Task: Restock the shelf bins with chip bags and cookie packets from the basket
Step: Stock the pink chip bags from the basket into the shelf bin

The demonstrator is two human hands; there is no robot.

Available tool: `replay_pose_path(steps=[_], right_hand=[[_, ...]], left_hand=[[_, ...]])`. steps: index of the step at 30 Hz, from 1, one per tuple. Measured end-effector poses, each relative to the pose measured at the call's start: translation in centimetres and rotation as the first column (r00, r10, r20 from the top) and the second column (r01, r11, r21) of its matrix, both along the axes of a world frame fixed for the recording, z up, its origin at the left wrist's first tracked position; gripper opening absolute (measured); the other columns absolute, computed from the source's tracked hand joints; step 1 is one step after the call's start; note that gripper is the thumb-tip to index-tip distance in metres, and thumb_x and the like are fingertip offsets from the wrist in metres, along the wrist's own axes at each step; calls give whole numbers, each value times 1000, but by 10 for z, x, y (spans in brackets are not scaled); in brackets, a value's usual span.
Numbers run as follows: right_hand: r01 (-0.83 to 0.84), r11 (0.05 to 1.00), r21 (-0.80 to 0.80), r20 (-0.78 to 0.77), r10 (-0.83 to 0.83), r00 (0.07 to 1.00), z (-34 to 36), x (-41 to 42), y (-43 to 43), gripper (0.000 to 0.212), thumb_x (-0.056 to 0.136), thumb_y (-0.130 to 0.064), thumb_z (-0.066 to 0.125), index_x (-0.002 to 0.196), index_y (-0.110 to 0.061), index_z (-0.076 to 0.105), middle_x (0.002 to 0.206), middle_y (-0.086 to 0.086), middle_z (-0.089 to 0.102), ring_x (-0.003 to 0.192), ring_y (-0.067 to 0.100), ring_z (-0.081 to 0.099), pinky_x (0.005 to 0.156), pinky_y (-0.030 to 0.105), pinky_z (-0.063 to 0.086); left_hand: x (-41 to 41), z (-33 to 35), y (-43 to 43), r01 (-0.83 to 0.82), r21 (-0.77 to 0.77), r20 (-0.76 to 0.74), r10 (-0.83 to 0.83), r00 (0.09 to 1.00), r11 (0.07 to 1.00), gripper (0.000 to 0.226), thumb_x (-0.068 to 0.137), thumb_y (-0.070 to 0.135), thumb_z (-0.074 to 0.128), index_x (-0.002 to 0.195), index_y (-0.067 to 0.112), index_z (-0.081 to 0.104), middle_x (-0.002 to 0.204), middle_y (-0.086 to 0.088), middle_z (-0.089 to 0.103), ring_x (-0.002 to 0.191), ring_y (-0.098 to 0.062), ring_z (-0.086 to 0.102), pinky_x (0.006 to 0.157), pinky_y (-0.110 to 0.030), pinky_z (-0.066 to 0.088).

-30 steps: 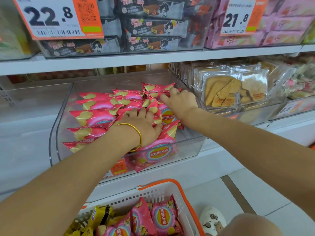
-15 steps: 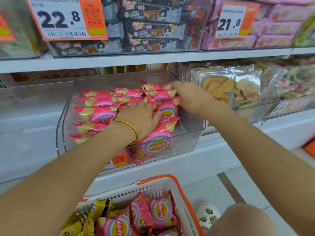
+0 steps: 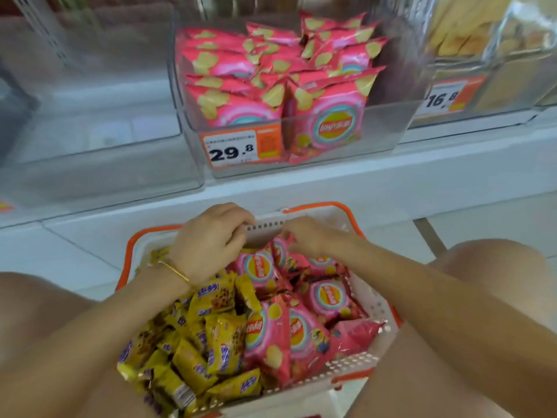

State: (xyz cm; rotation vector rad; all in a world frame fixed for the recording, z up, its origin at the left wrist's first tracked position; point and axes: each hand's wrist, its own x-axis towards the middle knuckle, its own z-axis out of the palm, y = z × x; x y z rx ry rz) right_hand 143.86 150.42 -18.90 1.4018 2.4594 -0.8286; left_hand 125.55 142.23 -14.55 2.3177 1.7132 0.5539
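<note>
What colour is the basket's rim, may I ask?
Orange; the rim shows best in the head view.

A price tag [image 3: 233, 149] on the front wall of the middle bin [image 3: 382, 128] read 29.8. Behind that wall, a pink chip bag [image 3: 328, 116] carried the Lay's logo. A second price tag [image 3: 443, 99] on the right-hand bin [image 3: 497, 95] read 16.8. Purple lettering on the yellow cookie packets [image 3: 217, 342] was too blurred to read.

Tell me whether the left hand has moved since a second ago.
Yes. The left hand has left the pink chip bags in the clear bin and dropped below the shelf, to the basket's far rim.
</note>
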Motion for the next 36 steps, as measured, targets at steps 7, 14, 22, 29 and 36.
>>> replay_pose_path(steps=[7,14,22,29,36], right_hand=[[408,910,-78,34,-407,913,-108,-15,-9,26,85,-29,62,94,-7,52,83,10,56,75,27,58,58,33,45],[444,887,-128,122,-430,894,-75,18,12,25,75,-23,78,74,-7,59,80,11,61,85,23,59,67,32,44],[370,871,-323,-207,-446,871,54,63,11,37,76,-3,76,110,-10,63,86,5,55,79,17,53,63,21,44],[279,851,-444,-395,-466,792,90,98,-10,44,77,-3,73,111,-26,57,110,5,57,90,16,59,73,23,51],[-7,988,157,-335,60,940,157,101,-5,70,68,-32,82,130,-19,54,123,-13,56,109,0,51,87,3,37]], left_hand=[[-22,-42,-3,-135,-102,57,142,988,986,21,91,9,50,100,15,67,102,0,64,84,-17,54,69,-31,47],[-16,-46,8,-140,-211,137,171,976,967,21,92,9,49,105,14,66,110,-1,60,95,-12,55,81,-20,42],[19,-13,22,-70,-484,311,246,918,872,37,93,33,53,126,17,52,122,0,54,108,-9,51,85,-13,36],[54,24,39,121,-642,557,352,752,757,34,81,34,69,101,8,65,93,-8,65,81,-14,64,72,-28,56],[96,97,56,116,-202,48,-108,993,972,49,72,45,76,112,19,63,107,1,65,98,-16,59,82,-34,47]])
